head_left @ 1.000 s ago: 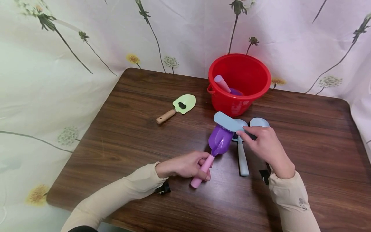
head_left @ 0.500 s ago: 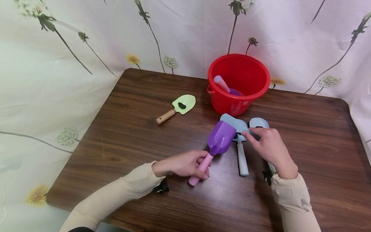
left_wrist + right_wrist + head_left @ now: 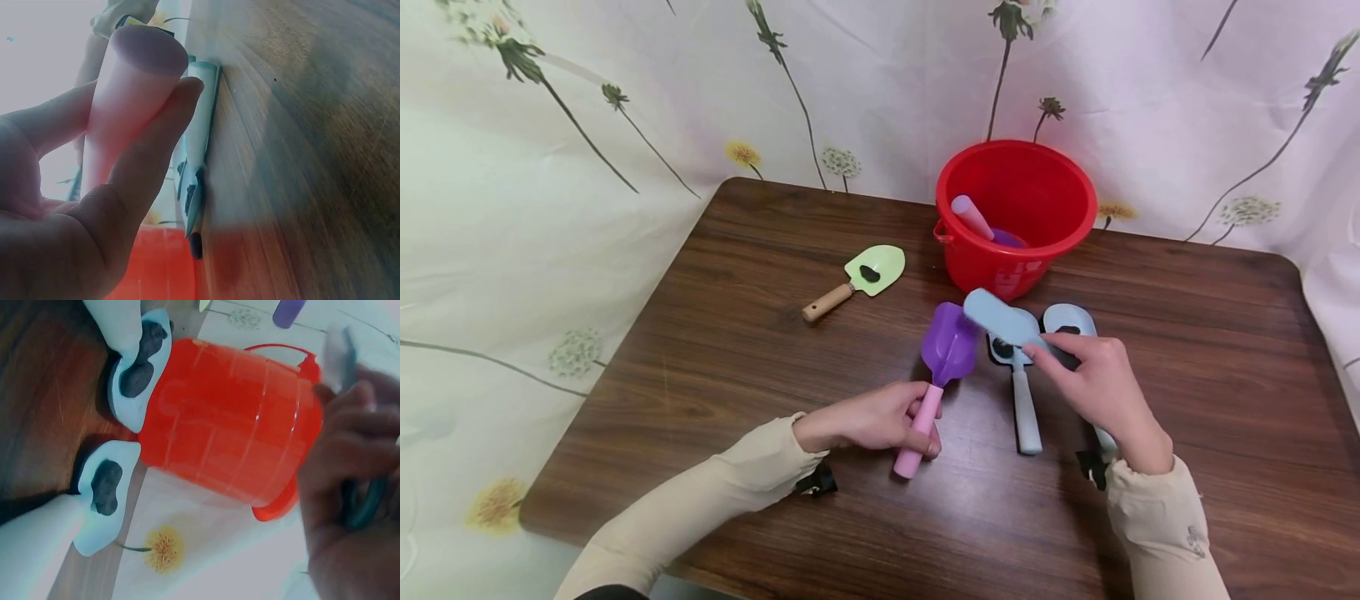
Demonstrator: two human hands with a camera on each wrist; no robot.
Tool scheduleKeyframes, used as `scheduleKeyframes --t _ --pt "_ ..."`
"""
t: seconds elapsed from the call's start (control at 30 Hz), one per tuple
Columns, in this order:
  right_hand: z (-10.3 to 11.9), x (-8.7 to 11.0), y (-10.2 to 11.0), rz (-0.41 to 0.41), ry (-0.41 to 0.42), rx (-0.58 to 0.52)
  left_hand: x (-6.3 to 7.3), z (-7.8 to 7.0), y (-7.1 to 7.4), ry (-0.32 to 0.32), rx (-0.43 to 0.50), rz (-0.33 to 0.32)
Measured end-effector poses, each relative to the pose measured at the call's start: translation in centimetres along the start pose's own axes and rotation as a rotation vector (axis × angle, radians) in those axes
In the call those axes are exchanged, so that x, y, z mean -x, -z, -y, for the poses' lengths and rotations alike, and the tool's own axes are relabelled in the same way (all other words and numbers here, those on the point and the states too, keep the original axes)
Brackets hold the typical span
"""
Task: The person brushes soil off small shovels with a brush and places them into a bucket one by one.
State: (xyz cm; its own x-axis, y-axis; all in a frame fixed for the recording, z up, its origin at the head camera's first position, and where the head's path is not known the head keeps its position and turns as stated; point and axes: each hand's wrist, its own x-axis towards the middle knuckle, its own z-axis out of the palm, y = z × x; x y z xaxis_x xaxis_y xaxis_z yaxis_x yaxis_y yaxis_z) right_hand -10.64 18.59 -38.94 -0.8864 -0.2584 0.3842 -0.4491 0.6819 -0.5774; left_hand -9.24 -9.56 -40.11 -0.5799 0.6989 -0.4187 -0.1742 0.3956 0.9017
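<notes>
My left hand (image 3: pixel 880 418) grips the pink handle (image 3: pixel 919 432) of a purple toy shovel (image 3: pixel 950 346), which is raised over the table with its scoop facing up. In the left wrist view, thumb and fingers wrap that handle near its end. My right hand (image 3: pixel 1101 385) pinches a light blue brush (image 3: pixel 997 317) by its handle. Its bristle side faces down at the purple scoop's right edge. The brush partly covers one light blue trowel (image 3: pixel 1026 412) lying below. A second light blue trowel (image 3: pixel 1067 317) lies under my right hand, its handle mostly hidden.
A red bucket (image 3: pixel 981 271) stands at the table's back, holding another purple shovel with a lilac handle (image 3: pixel 972 217). To its left lies a green trowel (image 3: pixel 880 268) with a wooden handle. A floral curtain (image 3: pixel 865 83) hangs behind the table (image 3: pixel 737 333).
The purple shovel's scoop has swung left and its handle turned more upright. The brush dipped to the right over the trowel, then came back left and up against the scoop's edge.
</notes>
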Motion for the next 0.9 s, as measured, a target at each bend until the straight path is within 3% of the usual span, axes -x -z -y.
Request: scheduleKeyframes --t 0.17,0.33,0.63,0.9 --pt "0.4 0.3 -0.7 0.139 0.137 -0.084 -0.3 -0.2 0.0 -0.001 0.032 0.001" --pt "0.7 0.3 -1.0 0.255 0.132 -0.069 -0.3 -0.6 -0.1 -0.004 0.044 0.023" --pt "-0.1 0.2 -1.2 0.154 0.194 -0.037 -0.2 -0.4 -0.1 -0.019 0.055 0.034" --pt "-0.8 0.1 -0.9 0.098 0.109 -0.012 0.2 -0.4 0.1 -0.040 0.015 0.066"
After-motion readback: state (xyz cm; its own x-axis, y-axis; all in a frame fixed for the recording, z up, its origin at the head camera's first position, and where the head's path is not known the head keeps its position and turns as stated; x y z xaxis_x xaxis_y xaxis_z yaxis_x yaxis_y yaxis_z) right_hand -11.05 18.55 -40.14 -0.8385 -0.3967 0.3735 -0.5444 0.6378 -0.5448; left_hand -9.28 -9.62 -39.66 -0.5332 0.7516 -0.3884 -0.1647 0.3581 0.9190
